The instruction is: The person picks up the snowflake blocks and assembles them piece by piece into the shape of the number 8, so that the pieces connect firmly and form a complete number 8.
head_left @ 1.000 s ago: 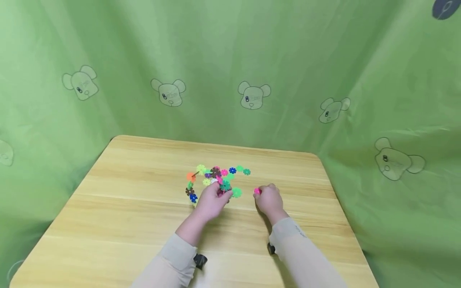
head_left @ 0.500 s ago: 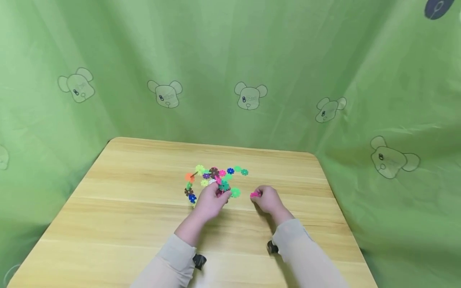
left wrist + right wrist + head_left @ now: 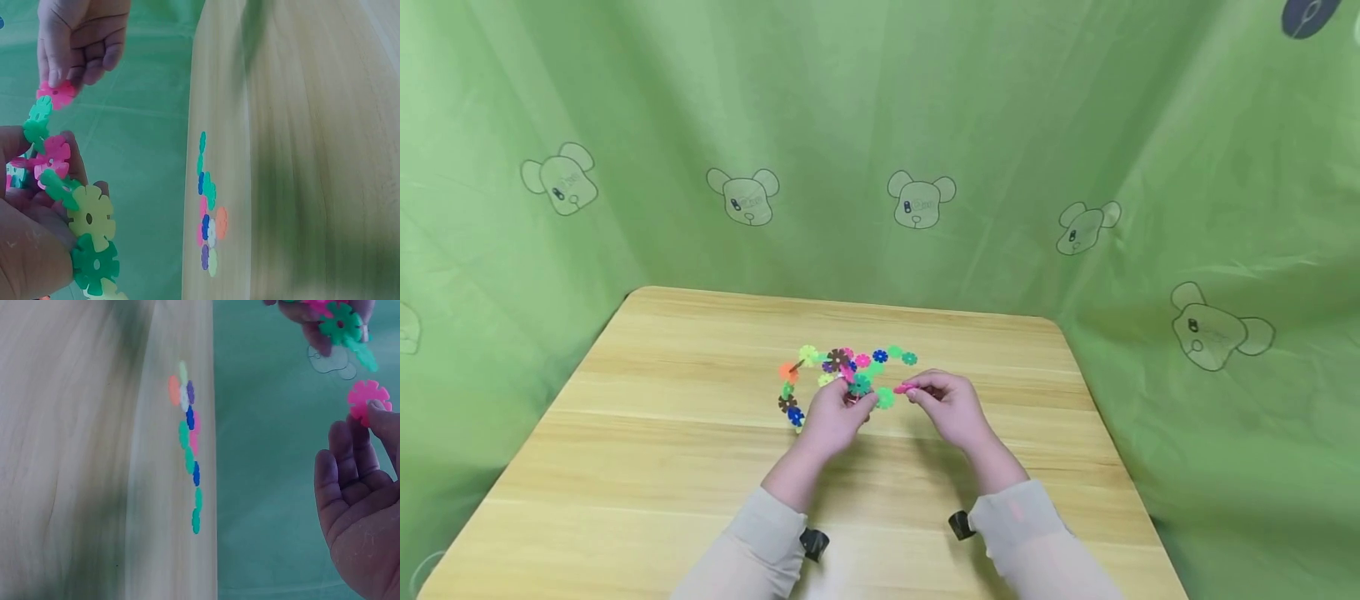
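Pink disc (image 3: pixel 903 388), notched round its rim, is being pinched at one edge between the thumb and forefinger of the right hand (image 3: pixel 951 408); the other fingers of that hand are bending loosely and not touching it. From the fingertips the disc is projecting leftward, its free edge facing a green disc (image 3: pixel 885 398) at the near end of a many-coloured chain (image 3: pixel 838 360). This relation appears to govern the coming move. In the head view the pink disc is showing almost edge-on, its long axis running roughly toward the green one, which is presenting its broad face; the two planes are therefore lying crosswise. The right wrist view is showing a gap between them, so they are standing apart, just beside each other.

The left hand (image 3: pixel 837 417) is gripping the chain and is the nearer hand to the green disc; which discs its fingers are pressing cannot be fully told. The chain is curving away to the left, beyond that hand.

Farther out, a row of discs (image 3: pixel 880 356) is lying on the wooden table (image 3: pixel 625 483); whether these are joined cannot be told. Green curtain (image 3: pixel 842 92) is hanging behind.
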Demonstrator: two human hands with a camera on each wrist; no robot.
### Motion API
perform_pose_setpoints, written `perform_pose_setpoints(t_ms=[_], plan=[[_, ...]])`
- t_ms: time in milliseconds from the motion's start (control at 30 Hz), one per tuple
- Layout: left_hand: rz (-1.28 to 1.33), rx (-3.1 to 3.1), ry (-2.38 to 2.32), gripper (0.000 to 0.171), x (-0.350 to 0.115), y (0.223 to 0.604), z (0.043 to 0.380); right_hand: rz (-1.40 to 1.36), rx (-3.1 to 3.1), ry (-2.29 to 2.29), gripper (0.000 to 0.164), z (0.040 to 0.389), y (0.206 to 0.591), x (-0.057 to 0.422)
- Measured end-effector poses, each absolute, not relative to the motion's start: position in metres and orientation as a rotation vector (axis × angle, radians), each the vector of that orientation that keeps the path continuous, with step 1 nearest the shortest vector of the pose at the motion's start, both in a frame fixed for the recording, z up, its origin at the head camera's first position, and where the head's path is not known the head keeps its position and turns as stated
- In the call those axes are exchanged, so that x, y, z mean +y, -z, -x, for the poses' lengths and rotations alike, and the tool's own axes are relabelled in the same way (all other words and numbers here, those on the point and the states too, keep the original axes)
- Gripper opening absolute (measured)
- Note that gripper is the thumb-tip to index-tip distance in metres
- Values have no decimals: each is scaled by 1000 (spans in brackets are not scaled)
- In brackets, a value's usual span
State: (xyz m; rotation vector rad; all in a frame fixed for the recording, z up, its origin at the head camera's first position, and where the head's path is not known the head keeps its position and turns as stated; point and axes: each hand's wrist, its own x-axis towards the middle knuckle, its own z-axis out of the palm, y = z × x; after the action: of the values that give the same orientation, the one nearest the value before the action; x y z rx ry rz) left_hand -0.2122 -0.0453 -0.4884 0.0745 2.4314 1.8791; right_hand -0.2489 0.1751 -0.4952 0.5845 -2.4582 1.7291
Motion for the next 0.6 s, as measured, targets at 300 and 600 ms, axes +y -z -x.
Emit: perform_pose_setpoints(t_ms=[300, 600], plan=[[-93, 2403, -1922, 19, -45, 489, 214, -658, -2438, -1742, 9, 241, 488, 173], [-115, 2393, -1930, 17, -44, 490, 213, -739, -2487, -1460, 15, 237, 480, 174]])
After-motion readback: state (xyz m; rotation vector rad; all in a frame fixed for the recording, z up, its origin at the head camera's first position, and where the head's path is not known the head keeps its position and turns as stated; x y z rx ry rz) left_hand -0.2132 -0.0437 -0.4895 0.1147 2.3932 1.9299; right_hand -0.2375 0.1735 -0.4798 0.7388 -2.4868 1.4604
